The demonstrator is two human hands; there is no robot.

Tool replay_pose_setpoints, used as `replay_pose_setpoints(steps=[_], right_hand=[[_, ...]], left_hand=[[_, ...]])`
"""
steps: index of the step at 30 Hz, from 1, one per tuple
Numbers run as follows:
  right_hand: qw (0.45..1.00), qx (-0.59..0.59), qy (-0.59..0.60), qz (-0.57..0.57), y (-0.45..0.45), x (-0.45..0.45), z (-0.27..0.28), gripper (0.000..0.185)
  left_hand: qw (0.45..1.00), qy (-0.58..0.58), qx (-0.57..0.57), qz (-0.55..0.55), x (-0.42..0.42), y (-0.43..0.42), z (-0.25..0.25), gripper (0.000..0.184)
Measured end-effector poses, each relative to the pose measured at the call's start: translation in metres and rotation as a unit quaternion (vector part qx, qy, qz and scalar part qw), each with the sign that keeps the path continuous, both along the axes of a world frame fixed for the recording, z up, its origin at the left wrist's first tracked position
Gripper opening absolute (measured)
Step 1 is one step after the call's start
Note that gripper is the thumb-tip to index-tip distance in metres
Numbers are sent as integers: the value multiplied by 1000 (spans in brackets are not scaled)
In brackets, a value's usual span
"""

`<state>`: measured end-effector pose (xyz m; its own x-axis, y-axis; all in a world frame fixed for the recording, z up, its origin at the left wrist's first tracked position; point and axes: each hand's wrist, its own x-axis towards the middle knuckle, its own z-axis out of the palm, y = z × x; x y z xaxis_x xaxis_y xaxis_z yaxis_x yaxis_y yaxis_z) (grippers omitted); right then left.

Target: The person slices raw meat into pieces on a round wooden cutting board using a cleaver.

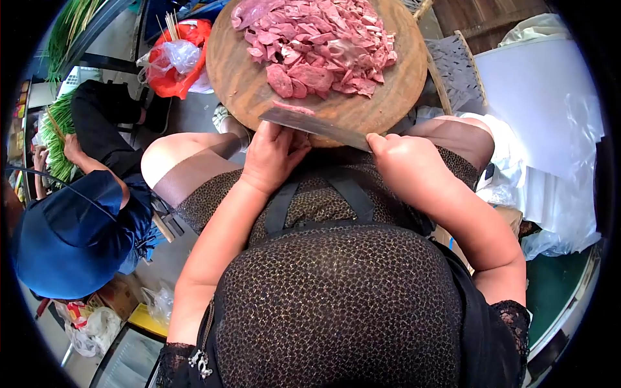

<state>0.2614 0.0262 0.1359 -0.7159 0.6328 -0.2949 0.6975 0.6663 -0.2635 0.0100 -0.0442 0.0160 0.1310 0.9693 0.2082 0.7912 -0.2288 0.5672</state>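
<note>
My right hand [407, 158] is closed round the handle end of a cleaver [317, 126], whose long grey blade lies across the near edge of a round wooden chopping board [239, 90]. Close behind the blade, the fingers of my left hand [275, 155] are curled together; what they grip is hidden. Just beyond the blade's left part a thin strip of pink meat [293, 108] shows. A large heap of sliced pink meat [323, 45] covers the far half of the board.
A red plastic bag [173, 84] with clear plastic and skewers stands left of the board. Further left, a person in a blue hat [65, 226] handles green stalks [59, 132]. A white panel [537, 97] and clear plastic sheeting [559, 207] are at right.
</note>
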Motion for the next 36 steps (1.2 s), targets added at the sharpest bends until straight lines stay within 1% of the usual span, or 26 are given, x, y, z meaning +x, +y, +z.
replay_pose_setpoints(steps=[4, 6, 8, 11, 13, 16, 19, 20, 22, 23, 24, 26, 27, 29, 30, 31, 32, 33, 36], right_hand=[[999, -35, -7, 13, 6, -8, 2, 11], [998, -52, -22, 12, 10, -13, 1, 10], [997, -67, -35, 15, 14, -19, -1, 9], [996, -82, -23, 17, 21, -27, -5, 9], [995, -94, -5, 11, 24, -32, -8, 16], [996, -89, 3, 19, 28, -40, -17, 17], [996, -80, 12, 29, 32, -54, -19, 18], [996, -81, 12, 29, 33, -61, -22, 18], [996, -89, 0, 23, 37, -76, -34, 20], [997, -74, 31, 14, 37, -84, -50, 22], [997, -73, 33, 14, 39, -89, -55, 22], [997, -62, 33, 45, 44, -97, -59, 20], [997, -60, 14, 53, 51, -95, -50, 18], [992, -27, 121, -16, 49, -85, -70, 19], [984, -8, 173, -44, 49, -82, -63, 23], [984, -4, 174, -39, 51, -78, -55, 23], [988, -14, 146, -42, 49, -71, -45, 24], [992, -25, 117, -48, 43, -63, -36, 26], [995, -37, 85, -31, 33, -31, -26, 26]], left_hand=[[999, -10, -34, 10, -1, -1, -4, 55], [999, 23, 32, 3, 0, 2, 1, 56], [1000, 9, 26, 3, -1, 0, -7, 57], [1000, 1, 30, 3, -1, 3, -4, 59], [999, 6, 36, 2, -1, 3, -4, 60], [1000, -11, 14, 5, -2, 3, -6, 60], [999, -1, 34, -1, -1, 5, -6, 61], [999, 2, 39, 0, -1, 4, -5, 59], [999, 6, 45, 1, -1, 2, -6, 56], [999, -1, 44, 2, -1, 1, -7, 56], [999, -8, 44, 3, -1, 1, -8, 56], [999, -5, 32, -2, -3, 1, -7, 55], [999, 2, 52, -3, -2, 2, -5, 55], [997, 5, 79, 0, -1, 3, -1, 56], [996, 5, 85, 0, -1, 4, 0, 56], [997, 10, 71, 1, -2, 3, -1, 58], [999, 16, 50, 0, -2, -2, -1, 60], [997, 40, 66, 3, -1, -2, 1, 61], [995, 36, 91, 6, 2, -2, -2, 58]])
